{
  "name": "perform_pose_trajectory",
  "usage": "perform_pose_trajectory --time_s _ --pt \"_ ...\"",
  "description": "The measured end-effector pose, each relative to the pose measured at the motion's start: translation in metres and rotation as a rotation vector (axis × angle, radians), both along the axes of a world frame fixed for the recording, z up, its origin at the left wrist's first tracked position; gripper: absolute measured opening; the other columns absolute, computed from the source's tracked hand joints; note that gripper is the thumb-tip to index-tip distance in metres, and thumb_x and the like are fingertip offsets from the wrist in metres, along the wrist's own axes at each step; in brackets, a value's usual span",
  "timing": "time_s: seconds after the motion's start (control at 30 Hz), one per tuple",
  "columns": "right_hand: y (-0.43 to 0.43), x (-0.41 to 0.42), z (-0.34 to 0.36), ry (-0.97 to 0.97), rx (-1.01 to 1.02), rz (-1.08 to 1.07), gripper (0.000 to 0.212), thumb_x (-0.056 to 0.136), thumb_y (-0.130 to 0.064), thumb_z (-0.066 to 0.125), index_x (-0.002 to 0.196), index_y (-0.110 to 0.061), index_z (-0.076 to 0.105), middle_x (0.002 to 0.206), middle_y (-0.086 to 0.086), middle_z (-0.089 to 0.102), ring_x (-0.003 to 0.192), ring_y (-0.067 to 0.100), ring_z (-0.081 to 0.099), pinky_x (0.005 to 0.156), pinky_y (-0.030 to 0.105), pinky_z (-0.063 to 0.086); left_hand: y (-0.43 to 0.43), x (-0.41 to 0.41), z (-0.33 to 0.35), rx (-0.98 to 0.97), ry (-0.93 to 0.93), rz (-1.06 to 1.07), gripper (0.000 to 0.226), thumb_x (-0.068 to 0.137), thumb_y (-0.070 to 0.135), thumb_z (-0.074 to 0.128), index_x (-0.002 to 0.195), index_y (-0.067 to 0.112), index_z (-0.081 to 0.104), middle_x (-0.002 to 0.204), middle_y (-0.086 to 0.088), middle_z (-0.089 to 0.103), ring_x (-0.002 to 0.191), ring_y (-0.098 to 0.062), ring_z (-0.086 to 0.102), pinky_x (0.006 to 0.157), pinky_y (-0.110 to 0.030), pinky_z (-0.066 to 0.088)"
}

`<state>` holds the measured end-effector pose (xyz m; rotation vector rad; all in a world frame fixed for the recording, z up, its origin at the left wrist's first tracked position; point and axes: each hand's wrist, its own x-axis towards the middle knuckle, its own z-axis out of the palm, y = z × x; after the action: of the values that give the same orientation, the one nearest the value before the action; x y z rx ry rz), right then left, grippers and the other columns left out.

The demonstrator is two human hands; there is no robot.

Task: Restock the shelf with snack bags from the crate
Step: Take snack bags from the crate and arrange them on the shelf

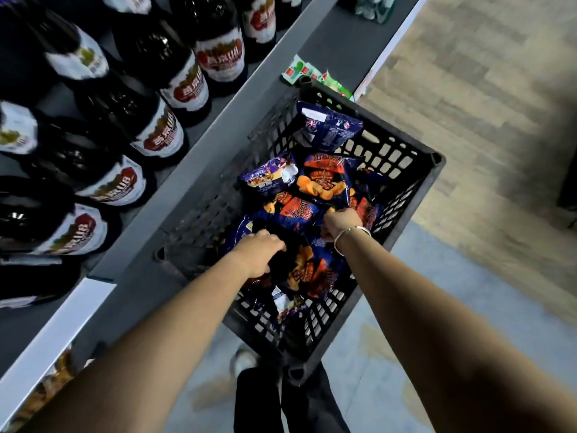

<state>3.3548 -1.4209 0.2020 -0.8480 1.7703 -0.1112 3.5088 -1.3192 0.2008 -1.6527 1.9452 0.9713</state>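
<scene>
A view from above looks down a person's two bare forearms into a dark plastic crate (415,179) with lattice walls, which stands just beside the grey edge of a shelf (249,98) on the left. The crate holds a loose pile of snack bags (324,182), mostly dark blue with orange and red print; one blue bag (327,126) leans upright against the far wall, and a purple bag (270,175) lies near the crate's left side. The left hand (260,253) reaches down into the pile with its fingers curled over a dark bag (307,270) at the near end of the crate; whether it has truly closed on the bag cannot be told, because the fingertips are hidden. The right hand (340,223), with a thin silver bangle (351,237) on the wrist, is clenched around the edge of a blue and orange bag in the middle of the pile. On the upper shelf level at left stand rows of dark bottles (187,85) with white and red labels. Small green and white packets (299,71) lie on the lower shelf board just beyond the crate. Below the crate, dark trouser legs and a pale shoe (245,360) show on a grey floor.
</scene>
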Motion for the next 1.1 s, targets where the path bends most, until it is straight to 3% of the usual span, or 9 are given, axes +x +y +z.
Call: perform_pose_trajectory --time_s 0.13,0.23,0.47,0.57,0.67,0.73,0.83,0.97,1.1 --pt "0.014 0.017 -0.002 0.048 0.042 0.035 0.023 0.077 -0.024 0.056 0.089 -0.006 0.062 0.092 0.014 0.066 0.089 0.033 0.066 0.080 0.039 0.056 0.002 0.000 -0.015 0.023 -0.104 -0.129 0.068 0.084 0.018 0.066 0.143 0.021 0.033 0.137 -0.006 0.045 0.130 -0.025 0.036 0.110 -0.037 0.029" --pt "0.017 0.028 -0.005 0.101 0.037 0.065 0.035 0.083 -0.023 0.057 0.112 -0.003 0.058 0.105 0.013 0.063 0.099 0.031 0.062 0.075 0.032 0.050 0.007 0.004 -0.022 -0.037 -0.099 -0.135 0.064 0.087 0.014 0.061 0.143 0.024 0.034 0.133 -0.006 0.046 0.126 -0.025 0.037 0.109 -0.035 0.029" --pt "0.017 0.041 -0.019 0.179 0.012 0.107 0.013 0.084 -0.017 0.060 0.089 -0.005 0.059 0.099 0.013 0.062 0.087 0.030 0.057 0.067 0.028 0.041 0.004 0.004 -0.020 -0.106 -0.020 -0.069 0.046 0.087 0.015 0.061 0.131 0.021 0.050 0.125 -0.006 0.046 0.122 -0.025 0.038 0.104 -0.034 0.032" --pt "0.014 0.039 -0.016 0.166 0.001 0.096 0.021 0.081 -0.014 0.062 0.067 -0.007 0.048 0.087 0.010 0.054 0.079 0.027 0.052 0.066 0.027 0.040 0.002 0.003 -0.016 -0.094 0.001 -0.013 0.032 0.087 0.013 0.061 0.119 0.016 0.058 0.123 -0.009 0.047 0.118 -0.027 0.045 0.101 -0.033 0.036" --pt "0.011 0.037 0.000 0.152 -0.063 0.094 0.009 0.083 -0.012 0.058 0.086 -0.004 0.055 0.087 0.011 0.054 0.088 0.031 0.058 0.068 0.028 0.041 0.001 0.003 -0.011 -0.059 -0.016 -0.044 0.019 0.089 0.014 0.058 0.108 0.014 0.060 0.117 -0.012 0.055 0.117 -0.029 0.049 0.102 -0.034 0.039" --pt "0.006 0.033 0.006 0.150 -0.068 0.095 0.023 0.082 -0.014 0.057 0.099 0.001 0.062 0.095 0.013 0.064 0.095 0.031 0.063 0.067 0.029 0.044 0.003 0.004 -0.005 -0.090 0.033 -0.009 0.012 0.088 0.011 0.057 0.100 0.012 0.060 0.105 -0.011 0.064 0.106 -0.028 0.057 0.100 -0.034 0.042" --pt "0.001 0.025 0.025 0.079 -0.038 0.109 0.025 0.077 -0.016 0.055 0.091 -0.001 0.067 0.093 0.017 0.070 0.085 0.032 0.067 0.059 0.034 0.051 0.009 0.006 0.018 -0.177 0.120 0.110 0.010 0.088 0.013 0.057 0.097 0.012 0.059 0.096 -0.008 0.066 0.094 -0.026 0.059 0.076 -0.033 0.045" --pt "-0.010 0.009 0.045 0.030 -0.086 0.107 0.026 0.069 -0.019 0.055 0.088 -0.006 0.064 0.088 0.015 0.068 0.079 0.033 0.069 0.074 0.045 0.058 0.015 0.005 0.061 -0.276 0.251 0.281 0.008 0.087 0.023 0.061 0.089 0.016 0.057 0.086 0.000 0.069 0.080 -0.016 0.063 0.071 -0.032 0.048" --pt "-0.024 -0.001 0.096 0.074 -0.186 0.253 0.027 0.074 -0.026 0.058 0.088 -0.005 0.066 0.095 0.017 0.069 0.086 0.033 0.068 0.076 0.038 0.056 0.021 0.006 0.112 -0.383 0.346 0.488 0.014 0.082 0.025 0.069 0.082 0.015 0.059 0.080 0.003 0.067 0.073 -0.012 0.060 0.070 -0.030 0.046"
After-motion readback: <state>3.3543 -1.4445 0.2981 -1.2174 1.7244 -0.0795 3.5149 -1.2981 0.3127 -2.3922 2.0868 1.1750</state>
